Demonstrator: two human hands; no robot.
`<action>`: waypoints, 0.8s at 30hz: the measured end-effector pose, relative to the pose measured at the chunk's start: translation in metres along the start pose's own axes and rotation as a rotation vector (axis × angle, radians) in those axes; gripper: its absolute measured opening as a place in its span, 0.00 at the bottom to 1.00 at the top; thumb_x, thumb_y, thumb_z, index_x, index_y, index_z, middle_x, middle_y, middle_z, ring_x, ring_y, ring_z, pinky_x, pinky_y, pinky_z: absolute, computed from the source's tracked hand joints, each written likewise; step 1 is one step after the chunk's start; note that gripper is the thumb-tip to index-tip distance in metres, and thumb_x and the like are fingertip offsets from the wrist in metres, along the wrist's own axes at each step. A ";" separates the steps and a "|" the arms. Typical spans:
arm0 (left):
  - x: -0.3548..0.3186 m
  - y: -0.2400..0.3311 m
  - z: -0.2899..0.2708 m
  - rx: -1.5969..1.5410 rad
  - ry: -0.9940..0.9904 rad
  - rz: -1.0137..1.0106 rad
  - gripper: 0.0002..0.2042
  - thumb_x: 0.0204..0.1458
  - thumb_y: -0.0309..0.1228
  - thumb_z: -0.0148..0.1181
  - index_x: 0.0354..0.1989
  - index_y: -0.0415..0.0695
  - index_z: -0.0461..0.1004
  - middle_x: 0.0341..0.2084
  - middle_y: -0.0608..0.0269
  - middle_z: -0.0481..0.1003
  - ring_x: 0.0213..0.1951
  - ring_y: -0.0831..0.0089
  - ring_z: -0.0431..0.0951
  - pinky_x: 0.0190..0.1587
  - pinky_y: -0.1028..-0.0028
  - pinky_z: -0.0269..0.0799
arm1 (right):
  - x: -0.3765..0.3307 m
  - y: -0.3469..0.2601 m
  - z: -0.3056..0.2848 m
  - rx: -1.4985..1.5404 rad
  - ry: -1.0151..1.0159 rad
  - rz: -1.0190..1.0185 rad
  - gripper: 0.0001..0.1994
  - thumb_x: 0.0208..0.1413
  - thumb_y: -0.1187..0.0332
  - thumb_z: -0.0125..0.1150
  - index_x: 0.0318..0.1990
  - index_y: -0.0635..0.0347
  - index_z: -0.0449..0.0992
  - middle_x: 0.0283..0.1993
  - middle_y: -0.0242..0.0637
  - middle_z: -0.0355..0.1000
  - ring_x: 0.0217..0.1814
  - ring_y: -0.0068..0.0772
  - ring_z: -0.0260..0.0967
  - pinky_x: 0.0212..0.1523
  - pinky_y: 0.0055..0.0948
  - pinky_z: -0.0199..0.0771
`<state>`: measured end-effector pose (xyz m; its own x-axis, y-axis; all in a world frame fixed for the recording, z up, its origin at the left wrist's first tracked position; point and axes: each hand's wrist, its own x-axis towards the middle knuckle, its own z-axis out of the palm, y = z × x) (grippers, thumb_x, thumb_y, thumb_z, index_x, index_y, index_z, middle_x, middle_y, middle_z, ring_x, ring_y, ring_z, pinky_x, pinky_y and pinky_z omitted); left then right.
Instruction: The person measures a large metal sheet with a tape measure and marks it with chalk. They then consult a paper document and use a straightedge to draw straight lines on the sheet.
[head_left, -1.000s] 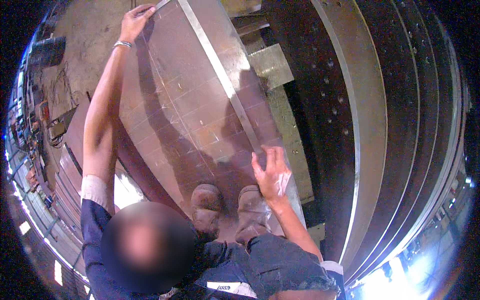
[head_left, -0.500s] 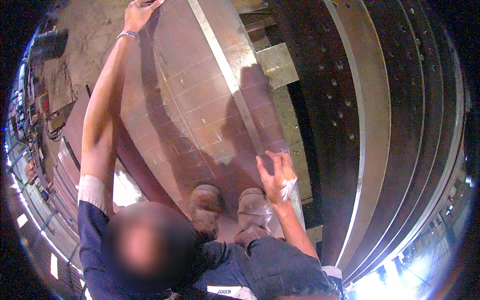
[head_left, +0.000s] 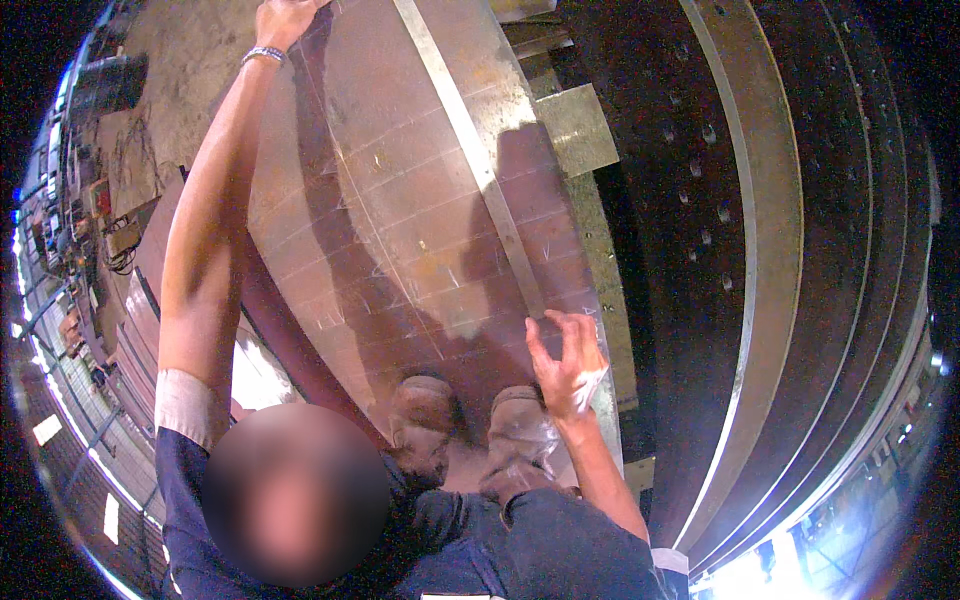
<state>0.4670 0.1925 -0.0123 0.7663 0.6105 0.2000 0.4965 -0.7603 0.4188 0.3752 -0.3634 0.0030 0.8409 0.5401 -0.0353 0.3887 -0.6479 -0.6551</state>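
Observation:
A long, narrow flat metal bar (head_left: pixel 487 180) lies lengthwise over a wide brown steel plate (head_left: pixel 400 230) scribed with thin lines and small marks. At the bar's near end is my right hand (head_left: pixel 572 375), its thumb and bent index finger on either side of the end, gripping it. My left hand (head_left: pixel 288 20) reaches far forward over the plate's left side, with a bracelet at the wrist. The top edge of the picture cuts off its fingers, so any hold is hidden. My two worn boots (head_left: pixel 425 415) stand on the plate's near part.
Dark steel beams (head_left: pixel 775 200) with rows of holes run along the right. A small light metal plate (head_left: pixel 580 130) juts out at the plate's right edge. Other long steel pieces (head_left: pixel 143 325) lie at the left, beside the dusty floor (head_left: pixel 190 60).
The view has shifted slightly, so plate, bar and boots appear a little farther right and lower. My right hand stays at the bar's near end; my left hand's fingers are more cut off.

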 end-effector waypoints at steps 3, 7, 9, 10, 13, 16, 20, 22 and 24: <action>-0.003 0.001 0.018 -0.012 0.024 -0.037 0.14 0.47 0.38 0.72 0.36 0.42 0.85 0.32 0.56 0.85 0.34 0.68 0.85 0.40 0.71 0.78 | -0.001 0.002 -0.001 -0.021 0.023 0.020 0.12 0.49 0.69 0.75 0.40 0.59 0.79 0.36 0.38 0.74 0.33 0.41 0.75 0.33 0.35 0.76; 0.000 -0.007 0.015 -0.004 -0.011 -0.029 0.14 0.46 0.38 0.72 0.36 0.42 0.86 0.31 0.57 0.85 0.34 0.69 0.85 0.40 0.71 0.78 | 0.018 0.000 -0.004 0.007 0.009 0.013 0.11 0.51 0.70 0.73 0.42 0.57 0.80 0.35 0.37 0.73 0.31 0.39 0.75 0.31 0.34 0.76; 0.000 0.000 0.014 -0.054 -0.026 -0.087 0.14 0.46 0.38 0.72 0.36 0.42 0.86 0.31 0.57 0.85 0.34 0.69 0.85 0.40 0.71 0.78 | 0.037 -0.001 -0.005 -0.006 -0.002 -0.044 0.12 0.53 0.70 0.71 0.45 0.54 0.80 0.34 0.37 0.72 0.31 0.39 0.75 0.29 0.35 0.76; -0.001 -0.001 0.015 -0.048 -0.014 -0.080 0.14 0.46 0.38 0.72 0.36 0.42 0.86 0.31 0.57 0.85 0.34 0.69 0.85 0.40 0.71 0.78 | 0.043 0.000 -0.005 -0.027 -0.050 -0.078 0.12 0.53 0.70 0.70 0.45 0.54 0.80 0.35 0.37 0.71 0.31 0.39 0.75 0.29 0.35 0.76; 0.000 -0.006 0.006 -0.025 0.011 -0.056 0.14 0.46 0.39 0.72 0.36 0.42 0.86 0.31 0.57 0.85 0.34 0.69 0.85 0.40 0.71 0.78 | 0.058 0.001 -0.003 -0.047 -0.145 -0.195 0.12 0.53 0.72 0.68 0.46 0.52 0.80 0.36 0.36 0.69 0.32 0.39 0.75 0.29 0.36 0.77; 0.000 -0.001 0.007 -0.042 -0.002 -0.040 0.15 0.45 0.39 0.72 0.36 0.42 0.86 0.32 0.57 0.85 0.35 0.68 0.85 0.41 0.71 0.78 | 0.061 0.005 -0.004 -0.105 -0.192 -0.248 0.11 0.54 0.71 0.66 0.45 0.51 0.80 0.35 0.36 0.69 0.32 0.39 0.75 0.30 0.35 0.78; -0.001 0.004 0.028 -0.056 -0.010 -0.029 0.15 0.45 0.40 0.72 0.37 0.43 0.86 0.33 0.56 0.85 0.36 0.67 0.85 0.42 0.70 0.78 | 0.060 0.015 -0.012 -0.205 -0.233 -0.261 0.06 0.55 0.70 0.64 0.40 0.54 0.78 0.35 0.36 0.69 0.32 0.39 0.75 0.29 0.35 0.78; -0.002 -0.006 0.002 -0.013 0.013 -0.040 0.15 0.45 0.40 0.72 0.37 0.43 0.86 0.33 0.56 0.85 0.37 0.66 0.85 0.43 0.70 0.78 | 0.060 0.016 -0.006 -0.188 -0.212 -0.287 0.05 0.55 0.70 0.65 0.38 0.56 0.77 0.38 0.37 0.71 0.32 0.41 0.75 0.29 0.36 0.77; -0.004 -0.003 0.011 -0.046 0.015 -0.062 0.15 0.45 0.41 0.72 0.37 0.43 0.86 0.33 0.56 0.85 0.37 0.66 0.85 0.43 0.69 0.78 | 0.071 0.019 -0.026 -0.341 -0.074 -0.111 0.05 0.55 0.72 0.64 0.37 0.59 0.75 0.36 0.40 0.71 0.33 0.44 0.75 0.31 0.36 0.78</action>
<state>0.4668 0.1901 -0.0242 0.7282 0.6597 0.1858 0.5234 -0.7103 0.4707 0.4515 -0.3513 0.0078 0.7622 0.6461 -0.0409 0.5893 -0.7186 -0.3693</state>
